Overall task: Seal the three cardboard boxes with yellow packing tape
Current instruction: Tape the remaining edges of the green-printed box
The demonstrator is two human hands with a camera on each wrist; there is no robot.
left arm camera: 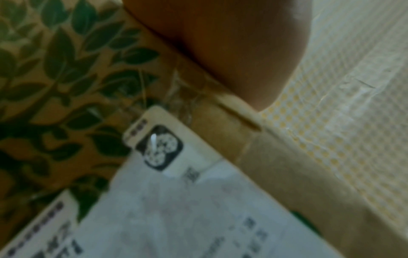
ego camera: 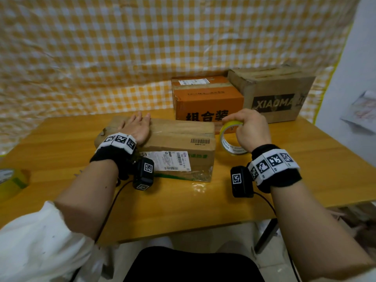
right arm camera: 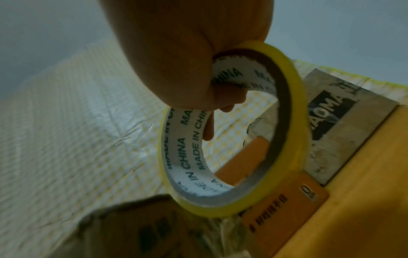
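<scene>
My left hand (ego camera: 136, 127) lies flat with the fingers straight on top of the brown box (ego camera: 173, 143) in front of me, and it presses the top down. My right hand (ego camera: 251, 130) curls around the roll of yellow tape (ego camera: 230, 139), with fingers hooked through the hole, just past the right end of that box. The roll stands on its edge above the table (ego camera: 295, 159). I think the roll is light and hard, so holding it through the hole is a good way to keep it from slipping. The tape itself is thin and sticky, and I think it can twist and stick to itself if I pull it loose. The brown box looks soft and a bit squashed at the corners, so I think it may bend if I push too hard; flat on top near the middle seam is the best place to hold it. I cannot see if new tape is on it yet. Behind it stand an orange box (ego camera: 207, 98) and a big grey-brown box (ego camera: 278, 94), side by side. Another yellow roll (ego camera: 12, 182) sits at the far left edge of the table.
</scene>
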